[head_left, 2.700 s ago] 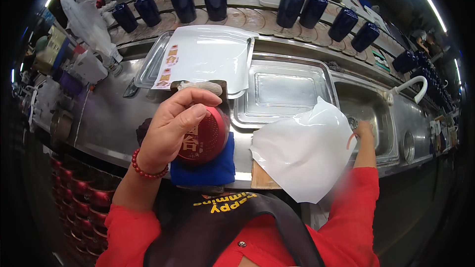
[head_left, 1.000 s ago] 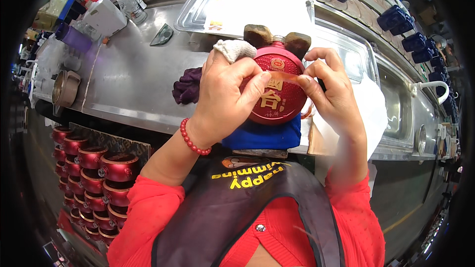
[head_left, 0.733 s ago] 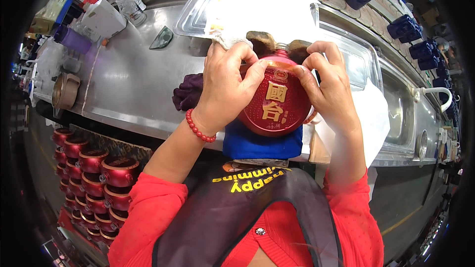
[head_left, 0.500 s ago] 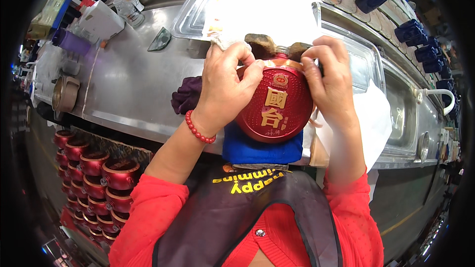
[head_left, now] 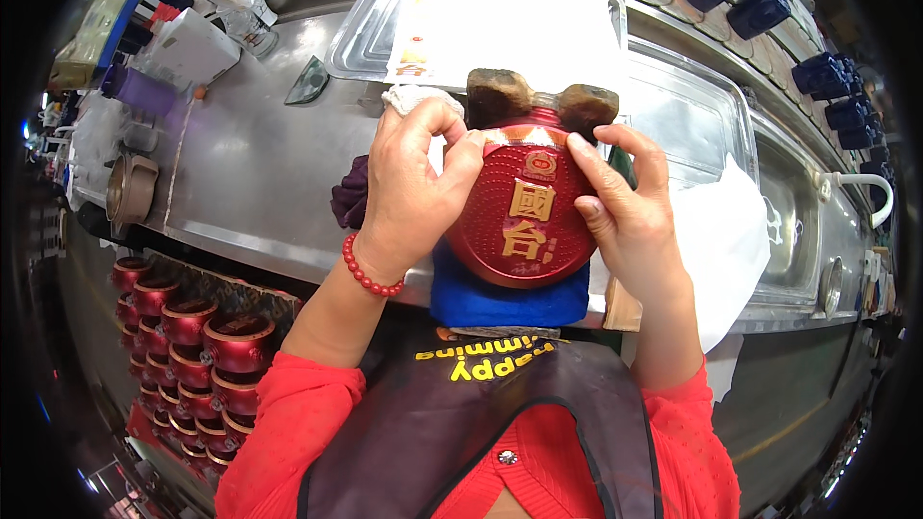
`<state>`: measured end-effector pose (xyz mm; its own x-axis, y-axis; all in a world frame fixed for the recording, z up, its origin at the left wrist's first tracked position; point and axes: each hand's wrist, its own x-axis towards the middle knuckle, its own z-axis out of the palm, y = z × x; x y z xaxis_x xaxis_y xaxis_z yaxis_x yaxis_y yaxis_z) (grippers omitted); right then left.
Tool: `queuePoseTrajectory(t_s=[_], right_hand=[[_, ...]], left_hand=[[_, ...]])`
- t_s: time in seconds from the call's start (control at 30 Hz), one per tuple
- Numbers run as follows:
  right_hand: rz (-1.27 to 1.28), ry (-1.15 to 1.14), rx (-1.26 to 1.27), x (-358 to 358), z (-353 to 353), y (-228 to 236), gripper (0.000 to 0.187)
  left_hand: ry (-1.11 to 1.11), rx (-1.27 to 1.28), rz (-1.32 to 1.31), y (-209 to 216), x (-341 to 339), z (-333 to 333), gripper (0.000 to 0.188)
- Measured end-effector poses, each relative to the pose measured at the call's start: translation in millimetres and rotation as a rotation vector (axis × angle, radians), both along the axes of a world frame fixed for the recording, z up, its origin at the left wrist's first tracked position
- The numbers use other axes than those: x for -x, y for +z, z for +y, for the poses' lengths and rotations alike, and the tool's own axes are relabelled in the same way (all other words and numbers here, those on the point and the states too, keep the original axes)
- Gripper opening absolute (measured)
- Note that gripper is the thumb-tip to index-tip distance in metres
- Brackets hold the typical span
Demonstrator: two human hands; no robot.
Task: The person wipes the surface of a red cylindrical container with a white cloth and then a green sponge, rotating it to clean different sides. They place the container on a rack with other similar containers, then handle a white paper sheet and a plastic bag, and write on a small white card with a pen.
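Note:
A round red bottle [head_left: 500, 231] with raised gold characters lies face up on a folded blue cloth [head_left: 461, 293]. Its neck rests between two dark brown blocks [head_left: 500, 94]. Across its shoulder runs a gold-and-white label strip [head_left: 529, 137]. My left hand [head_left: 423, 168] is closed, thumb and forefinger pinched at the strip's left end, with a white cloth [head_left: 418, 98] bunched in its fingers. My right hand [head_left: 635, 202] lays its forefinger on the strip's right end, its thumb close to the bottle's side. Between its fingers shows a dark green piece [head_left: 622, 167], mostly hidden.
Beyond the bottle, a white label sheet [head_left: 510, 19] covers part of a clear tray [head_left: 361, 34]. A purple cloth [head_left: 351, 194] and a green triangular piece [head_left: 308, 82] lie on the steel counter. Red bottles [head_left: 236, 336] are stacked low left. At right are a sink [head_left: 788, 216] and white paper [head_left: 721, 250].
My right hand has shifted down, its fingers less bunched, uncovering the right block and more of the strip. My left hand has moved slightly left. The bottle sits slightly lower and further left in view.

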<state>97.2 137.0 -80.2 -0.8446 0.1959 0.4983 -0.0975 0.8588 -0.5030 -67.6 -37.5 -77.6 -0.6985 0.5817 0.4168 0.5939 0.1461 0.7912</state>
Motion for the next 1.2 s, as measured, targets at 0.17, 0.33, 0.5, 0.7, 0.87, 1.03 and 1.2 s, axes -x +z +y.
queuePoseTrajectory(t_s=[0.17,0.33,0.5,0.7,0.87,1.03,1.2], right_hand=[[-0.031,-0.027,-0.053,-0.5,2.9,3.0,0.048],[-0.001,-0.017,-0.096,-2.5,5.9,3.7,0.043],[0.049,-0.010,-0.104,-2.0,4.5,8.6,0.044],[-0.003,0.008,-0.098,4.6,0.9,7.2,0.050],[0.021,0.023,-0.092,6.9,0.9,6.8,0.052],[0.046,0.028,-0.076,10.1,-0.7,6.7,0.051],[0.030,0.024,-0.094,11.0,-1.0,7.3,0.048]], left_hand=[[-0.034,-0.198,-0.116,6.8,2.4,-0.1,0.013],[-0.286,0.128,0.610,19.8,5.9,-4.8,0.040],[-0.262,0.208,0.593,18.2,3.9,-1.1,0.041],[-0.270,0.148,0.528,11.3,5.6,-0.7,0.041],[-0.243,0.143,0.530,9.1,2.9,-3.3,0.043],[-0.244,0.136,0.532,8.9,3.1,-3.4,0.044],[-0.235,0.152,0.534,9.2,2.7,-3.7,0.044]])
